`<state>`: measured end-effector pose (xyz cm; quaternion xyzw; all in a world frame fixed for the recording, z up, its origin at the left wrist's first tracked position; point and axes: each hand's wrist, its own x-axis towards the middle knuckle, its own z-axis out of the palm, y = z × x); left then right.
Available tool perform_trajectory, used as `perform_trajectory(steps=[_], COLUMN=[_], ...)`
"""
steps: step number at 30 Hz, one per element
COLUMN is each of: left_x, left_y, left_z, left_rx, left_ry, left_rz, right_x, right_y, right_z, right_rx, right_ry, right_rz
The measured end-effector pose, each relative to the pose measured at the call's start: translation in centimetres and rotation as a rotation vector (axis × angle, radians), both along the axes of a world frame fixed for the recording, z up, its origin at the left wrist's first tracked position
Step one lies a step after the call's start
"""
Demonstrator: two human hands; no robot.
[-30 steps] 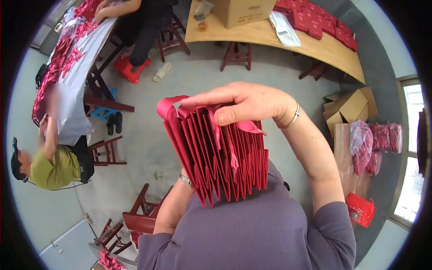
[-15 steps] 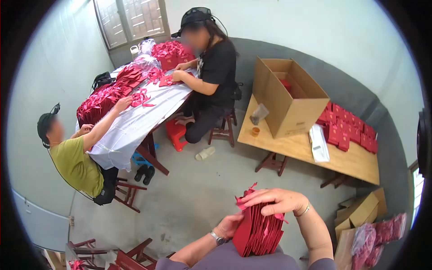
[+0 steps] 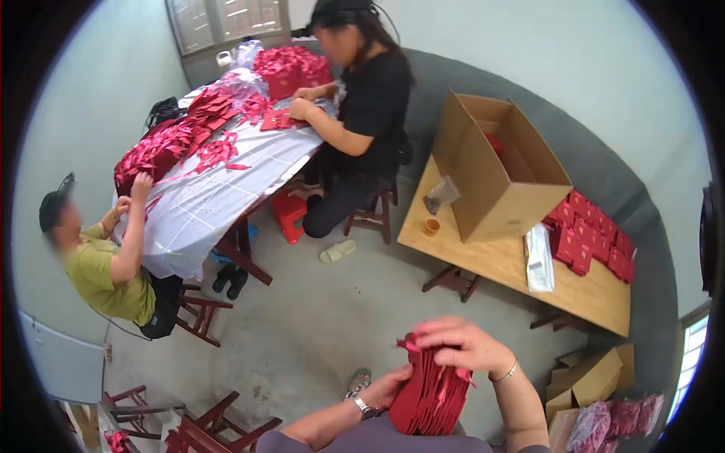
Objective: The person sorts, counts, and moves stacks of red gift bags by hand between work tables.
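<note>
A thick stack of red gift bags with pink ribbons (image 3: 429, 399) rests upright against the wearer's front, at the bottom middle of the head view. My left hand (image 3: 387, 386) grips the left side of this stack, its thumb on the near face. From above, my right hand (image 3: 470, 347) curves its fingers over the ribboned top edge and holds it. Some ribbon ends stick out beside the right fingers. The undersides of the fingers of both hands are partly hidden by the bags.
Two people sit at a cloth-covered table (image 3: 198, 223) heaped with red bags and ribbons (image 3: 162, 151). On a wooden table (image 3: 483, 260) at right stand an open cardboard box (image 3: 513, 200) and red bags (image 3: 593, 234). Stools (image 3: 204, 313), a slipper (image 3: 337, 251) and flattened cartons (image 3: 596, 377) are around.
The view has shifted as I moved forward slightly, and a sandalled foot now shows beside my left wrist. The person in green drew a hand back toward the near table end. Both my hands stay on the stack.
</note>
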<state>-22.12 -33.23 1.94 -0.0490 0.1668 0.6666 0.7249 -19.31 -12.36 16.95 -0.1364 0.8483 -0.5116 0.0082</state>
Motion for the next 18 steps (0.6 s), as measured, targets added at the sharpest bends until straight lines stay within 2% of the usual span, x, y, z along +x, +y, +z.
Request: perform_trajectory(steps=[1,2,3,4,5,6,7,8,9,11,13,14,15,16,18], left_x=[0.3,0.5,0.6,0.9,0.8,0.9,0.8,1.0,1.3,2.6,4.4,5.5,6.3,7.4,9.6], left_y=[0.8,1.4,2.3,3.5,5.0,6.5,7.9,9.4,10.9,14.2,16.9,17.9,18.5,19.5,21.6], left_z=[-0.7,-0.4,0.1,0.1,0.1,0.1,-0.1,0.4,0.9,1.4,2.5,2.6,2.2,1.9,1.6], left_rx=[-0.025,-0.053,-0.094,-0.08,-0.033,0.008,0.028,0.071,0.108,0.334,0.431,0.478,0.417,0.309,0.014], left_ry=[-0.019,-0.001,-0.002,0.22,-0.003,-0.228,0.003,0.114,0.221,0.127,0.218,0.118,0.156,0.445,1.031], left_rz=[0.041,0.122,0.19,0.279,0.329,0.371,0.454,0.536,0.622,0.706,0.705,0.655,0.618,0.639,0.619], right_x=[0.1,0.7,1.4,2.7,3.9,5.3,7.2,8.2,9.8,12.8,14.8,15.7,16.6,17.4,18.3], right_y=[1.2,1.6,2.7,3.7,4.8,5.9,6.6,7.4,7.8,9.2,10.7,11.4,12.0,12.8,15.0], right_z=[-0.6,-1.1,-1.0,-0.7,-0.2,-0.4,-1.2,-1.5,-1.8,-2.2,-2.1,-1.8,-1.6,-1.7,-1.7], right_rx=[0.191,0.31,0.363,0.311,0.176,0.063,-0.054,-0.169,-0.174,-0.09,-0.191,-0.214,-0.24,-0.243,-0.005], right_ry=[0.16,0.299,0.32,0.249,0.268,0.281,0.245,0.24,0.225,0.25,0.26,0.313,0.358,0.348,0.415], right_rz=[-0.068,-0.325,-0.494,-0.629,-0.696,-0.727,-0.726,-0.712,-0.677,-0.573,-0.546,-0.51,-0.479,-0.486,-0.419])
